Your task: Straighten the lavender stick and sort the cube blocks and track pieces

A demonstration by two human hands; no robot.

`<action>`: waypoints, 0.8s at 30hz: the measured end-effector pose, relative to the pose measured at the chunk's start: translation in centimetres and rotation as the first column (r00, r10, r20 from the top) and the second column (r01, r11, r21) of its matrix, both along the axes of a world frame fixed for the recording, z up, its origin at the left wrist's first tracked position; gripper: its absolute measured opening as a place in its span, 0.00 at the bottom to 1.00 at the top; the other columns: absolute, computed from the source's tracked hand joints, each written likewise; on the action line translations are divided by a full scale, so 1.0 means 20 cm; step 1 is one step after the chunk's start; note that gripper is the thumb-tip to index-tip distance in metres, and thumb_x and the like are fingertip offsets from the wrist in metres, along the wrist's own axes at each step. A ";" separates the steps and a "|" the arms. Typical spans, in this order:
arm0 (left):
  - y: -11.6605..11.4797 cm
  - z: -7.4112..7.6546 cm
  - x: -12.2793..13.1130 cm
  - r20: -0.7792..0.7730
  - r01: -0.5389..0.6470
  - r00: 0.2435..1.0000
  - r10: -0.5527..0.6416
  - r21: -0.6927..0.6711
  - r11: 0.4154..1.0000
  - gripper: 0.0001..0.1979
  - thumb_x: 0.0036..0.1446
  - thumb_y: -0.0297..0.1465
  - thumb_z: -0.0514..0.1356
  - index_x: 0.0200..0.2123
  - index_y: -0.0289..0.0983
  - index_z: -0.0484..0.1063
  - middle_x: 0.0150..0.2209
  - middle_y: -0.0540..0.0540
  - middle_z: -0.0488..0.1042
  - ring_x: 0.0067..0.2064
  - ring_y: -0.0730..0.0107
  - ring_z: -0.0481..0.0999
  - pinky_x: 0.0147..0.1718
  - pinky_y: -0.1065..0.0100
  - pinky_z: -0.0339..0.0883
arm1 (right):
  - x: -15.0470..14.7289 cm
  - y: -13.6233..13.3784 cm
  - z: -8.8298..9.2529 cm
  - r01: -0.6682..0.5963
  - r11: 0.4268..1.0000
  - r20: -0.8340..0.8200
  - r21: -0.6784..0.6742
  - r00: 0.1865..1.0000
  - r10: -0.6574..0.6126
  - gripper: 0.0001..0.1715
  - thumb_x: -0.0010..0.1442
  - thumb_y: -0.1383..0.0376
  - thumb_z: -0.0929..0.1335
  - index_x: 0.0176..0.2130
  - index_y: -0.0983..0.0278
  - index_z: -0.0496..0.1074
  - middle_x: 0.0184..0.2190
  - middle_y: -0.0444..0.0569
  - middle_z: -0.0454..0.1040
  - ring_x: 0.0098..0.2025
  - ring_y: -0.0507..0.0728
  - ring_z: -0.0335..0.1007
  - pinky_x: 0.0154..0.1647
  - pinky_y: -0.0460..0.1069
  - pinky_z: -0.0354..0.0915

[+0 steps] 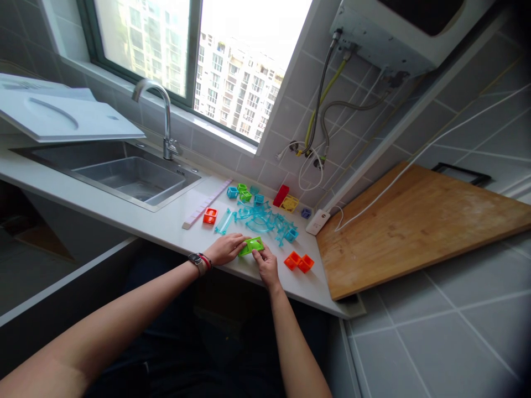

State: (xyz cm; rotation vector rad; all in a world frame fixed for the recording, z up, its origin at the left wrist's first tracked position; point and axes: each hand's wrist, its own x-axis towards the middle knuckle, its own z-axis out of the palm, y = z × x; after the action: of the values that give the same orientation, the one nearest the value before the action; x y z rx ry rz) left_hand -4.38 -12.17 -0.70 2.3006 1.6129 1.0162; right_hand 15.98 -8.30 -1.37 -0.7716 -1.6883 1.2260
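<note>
A green plastic block [253, 245] sits at the front of the white counter [166, 226], gripped from both sides. My left hand [226, 248], with a watch on its wrist, pinches the block's left end. My right hand [266, 265] pinches its right end from below. Just beyond lies a tangle of clear blue track pieces [265, 219]. Two joined orange blocks [299, 261] lie just right of my right hand.
A steel sink [120, 174] with a tap [164, 113] is at the left. More blocks lie behind: orange [209, 216], green [244, 193], red [281, 195], yellow [289, 203]. A pale strip [206, 203], a white power strip [318, 222] and a wooden board [410, 226] are nearby.
</note>
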 end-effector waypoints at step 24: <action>0.02 0.04 -0.04 0.282 0.113 0.957 -0.070 -0.140 0.984 0.24 0.63 0.51 0.57 0.50 0.38 0.72 0.41 0.45 0.78 0.40 0.63 0.77 0.40 0.66 0.71 | 0.00 -0.02 -0.01 0.042 0.989 -0.167 -0.142 0.984 -0.065 0.22 0.53 0.53 0.76 0.40 0.62 0.70 0.55 0.58 0.77 0.53 0.65 0.78 0.56 0.58 0.73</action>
State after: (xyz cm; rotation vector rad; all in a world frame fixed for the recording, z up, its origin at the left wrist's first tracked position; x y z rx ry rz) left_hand -5.24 -11.72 0.04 2.0092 1.4085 1.0921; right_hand 15.92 -8.70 -1.50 -0.7663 -1.4468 1.3426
